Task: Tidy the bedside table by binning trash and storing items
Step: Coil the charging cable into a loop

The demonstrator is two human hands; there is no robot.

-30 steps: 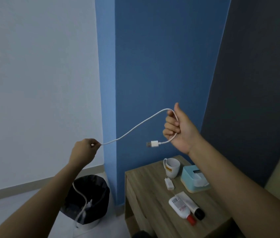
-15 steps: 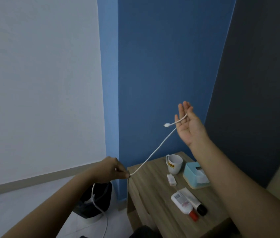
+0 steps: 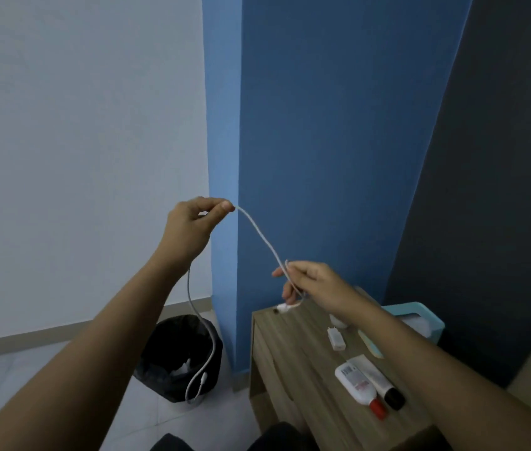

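1. Nearby, on the near right part of the bedside table [image 3: 290,379], a white bottle with a red cap [image 3: 357,385] and a white tube with a black cap [image 3: 375,376] lie side by side, touching.
2. Farther back on the table top lies a white charger plug [image 3: 336,338]. To its right stands a teal tissue box [image 3: 430,322], partly hidden by the right forearm.
3. Left of the table, a black-lined bin [image 3: 173,349] stands on the floor with pale scraps inside.
4. Above the table's far left corner, the right hand [image 3: 318,284] has its fingers curled round a loop of the white cable [image 3: 259,234]. The cable's USB plug dangles just under that hand, close over the table top.
5. Higher and to the left, the left hand [image 3: 192,229] pinches the cable between thumb and forefinger, its other fingers curled in. One stretch slopes down right to the right hand. The rest hangs below the left wrist in front of the bin, with its small connector turned upward.
6. Farthest, a blue wall [image 3: 322,125] stands between a white wall [image 3: 78,141] on the left and a dark wall [image 3: 501,190] on the right.
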